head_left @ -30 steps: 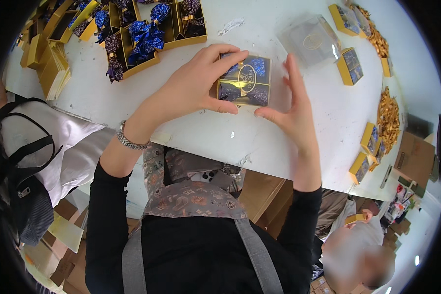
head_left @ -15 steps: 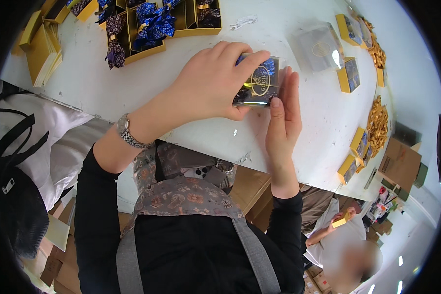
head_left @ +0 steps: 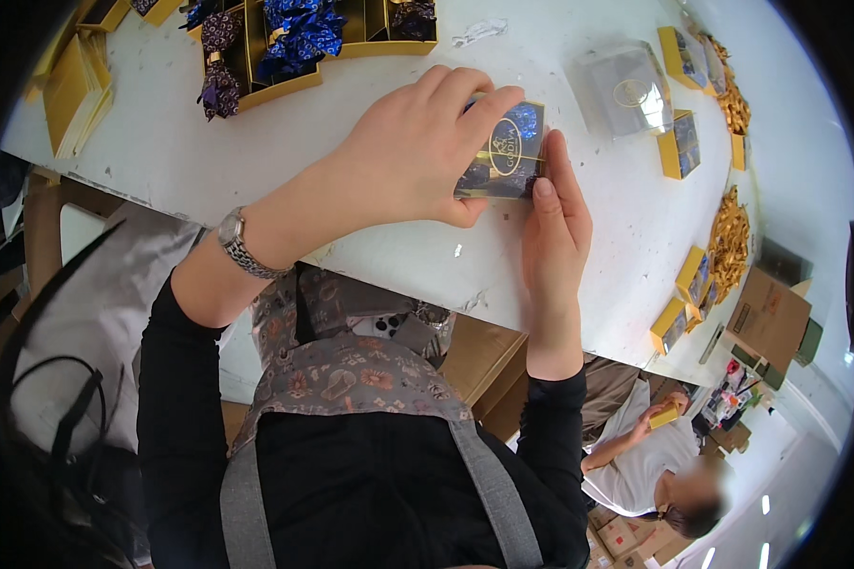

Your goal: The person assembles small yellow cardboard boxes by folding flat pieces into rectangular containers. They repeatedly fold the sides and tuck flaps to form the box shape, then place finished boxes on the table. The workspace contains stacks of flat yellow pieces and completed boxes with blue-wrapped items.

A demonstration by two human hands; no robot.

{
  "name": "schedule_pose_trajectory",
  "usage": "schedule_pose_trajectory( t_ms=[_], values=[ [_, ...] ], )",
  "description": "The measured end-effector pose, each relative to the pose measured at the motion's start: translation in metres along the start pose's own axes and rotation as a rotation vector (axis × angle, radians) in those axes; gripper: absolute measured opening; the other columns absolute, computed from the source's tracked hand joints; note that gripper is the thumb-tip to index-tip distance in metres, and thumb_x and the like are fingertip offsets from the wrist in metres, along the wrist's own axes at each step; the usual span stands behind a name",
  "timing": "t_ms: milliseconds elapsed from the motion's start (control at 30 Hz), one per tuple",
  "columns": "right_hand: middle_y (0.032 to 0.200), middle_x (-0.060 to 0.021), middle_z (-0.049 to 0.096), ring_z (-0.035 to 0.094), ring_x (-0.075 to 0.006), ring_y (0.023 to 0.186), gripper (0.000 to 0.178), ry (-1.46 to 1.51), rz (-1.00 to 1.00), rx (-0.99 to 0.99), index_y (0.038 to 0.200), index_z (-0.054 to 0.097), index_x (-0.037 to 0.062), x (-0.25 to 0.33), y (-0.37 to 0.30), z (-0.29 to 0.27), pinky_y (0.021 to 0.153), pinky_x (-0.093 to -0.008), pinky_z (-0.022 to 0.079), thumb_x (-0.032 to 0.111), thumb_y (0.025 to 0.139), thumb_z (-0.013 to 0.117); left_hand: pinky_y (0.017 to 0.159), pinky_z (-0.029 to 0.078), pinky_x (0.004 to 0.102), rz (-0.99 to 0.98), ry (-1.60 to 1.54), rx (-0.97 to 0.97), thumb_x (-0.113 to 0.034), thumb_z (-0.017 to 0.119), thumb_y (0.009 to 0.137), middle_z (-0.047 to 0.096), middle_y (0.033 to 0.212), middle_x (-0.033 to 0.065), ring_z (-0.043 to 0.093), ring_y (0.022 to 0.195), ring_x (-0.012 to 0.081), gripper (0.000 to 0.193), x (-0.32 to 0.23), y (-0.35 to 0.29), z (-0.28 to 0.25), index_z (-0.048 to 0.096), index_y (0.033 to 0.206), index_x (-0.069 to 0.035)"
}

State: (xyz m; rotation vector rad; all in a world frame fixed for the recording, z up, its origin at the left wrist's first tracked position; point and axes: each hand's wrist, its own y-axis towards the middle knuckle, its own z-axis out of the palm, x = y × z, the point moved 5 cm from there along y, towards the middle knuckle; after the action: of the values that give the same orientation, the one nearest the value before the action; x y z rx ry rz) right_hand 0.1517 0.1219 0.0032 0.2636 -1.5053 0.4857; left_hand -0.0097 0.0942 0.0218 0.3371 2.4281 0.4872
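A small square box with a clear printed lid is held above the white table, with dark and blue wrapped pieces showing through it. My left hand is closed around its left side, thumb low at the near edge and fingers over the far edge. At the right side, my right hand holds the box's near corner, thumb in front and fingers up along the side. The box's left end and underside are hidden by my left hand.
Gold compartment trays hold blue pouches and a brown patterned pouch. Gold card sheets lie far left. A clear plastic lid, small gold boxes and gold ties are right. A co-worker sits lower right.
The box has turned slightly in my hands, so its printed top faces me more. My right hand has shifted a little right. The co-worker has moved slightly.
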Motion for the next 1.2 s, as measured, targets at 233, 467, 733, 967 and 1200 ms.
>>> schedule_pose_trajectory(
  t_ms=[233, 467, 733, 967, 1200],
  values=[
    [0.150, -0.0165, 0.023, 0.024, -0.0241, 0.138, 0.049, 0.020, -0.199, -0.088, 0.141, 0.023, -0.0068, 0.005, -0.005, 0.009, 0.112, -0.0357, 0.021, 0.003, 0.095, 0.039, 0.083, 0.048, 0.0355, 0.003, -0.033, 0.009, -0.020, 0.080, 0.050, 0.048, 0.115, 0.0104, 0.051, 0.104, 0.0284, 0.089, 0.001, -0.001, 0.000, 0.042, 0.130, -0.009],
    [0.150, -0.0163, 0.022, 0.021, -0.0250, 0.139, 0.049, 0.091, -0.236, -0.081, 0.141, 0.023, -0.0067, 0.007, -0.004, 0.010, 0.112, -0.0362, 0.020, 0.003, 0.095, 0.039, 0.083, 0.048, 0.0357, -0.002, -0.019, 0.004, -0.020, 0.080, 0.051, 0.049, 0.115, 0.0108, 0.052, 0.103, 0.0286, 0.088, 0.001, -0.001, 0.000, 0.042, 0.130, -0.009],
    [0.148, -0.0243, 0.022, 0.015, -0.0345, 0.140, 0.053, -0.949, -0.455, -0.026, 0.140, 0.029, -0.0048, 0.014, 0.002, 0.005, 0.110, -0.0390, 0.019, 0.016, 0.094, 0.046, 0.091, 0.042, 0.0387, 0.056, 0.017, 0.065, -0.034, 0.074, 0.066, 0.046, 0.126, 0.0129, 0.048, 0.112, 0.0295, 0.078, 0.003, -0.002, -0.001, 0.043, 0.133, -0.008],
    [0.135, -0.0252, 0.039, 0.044, -0.0420, 0.117, 0.088, -1.197, -0.651, 0.246, 0.137, 0.034, -0.0031, 0.020, 0.023, 0.017, 0.095, -0.0462, 0.039, 0.052, 0.076, 0.065, 0.094, 0.039, 0.0382, 0.113, 0.063, 0.125, -0.042, 0.065, 0.079, 0.044, 0.136, 0.0121, 0.048, 0.116, 0.0292, 0.066, 0.005, -0.001, -0.001, 0.045, 0.132, -0.009],
    [0.134, -0.0239, 0.041, 0.042, -0.0418, 0.121, 0.086, -1.889, -0.262, -0.214, 0.133, 0.040, -0.0016, 0.043, -0.036, -0.095, 0.099, -0.0493, 0.034, 0.042, 0.068, 0.076, 0.071, 0.051, 0.0315, -0.101, 0.545, -0.255, -0.040, 0.066, 0.079, 0.060, 0.112, 0.0100, 0.060, 0.097, 0.0232, 0.054, 0.010, 0.009, -0.052, 0.054, 0.117, -0.005]
  ],
)
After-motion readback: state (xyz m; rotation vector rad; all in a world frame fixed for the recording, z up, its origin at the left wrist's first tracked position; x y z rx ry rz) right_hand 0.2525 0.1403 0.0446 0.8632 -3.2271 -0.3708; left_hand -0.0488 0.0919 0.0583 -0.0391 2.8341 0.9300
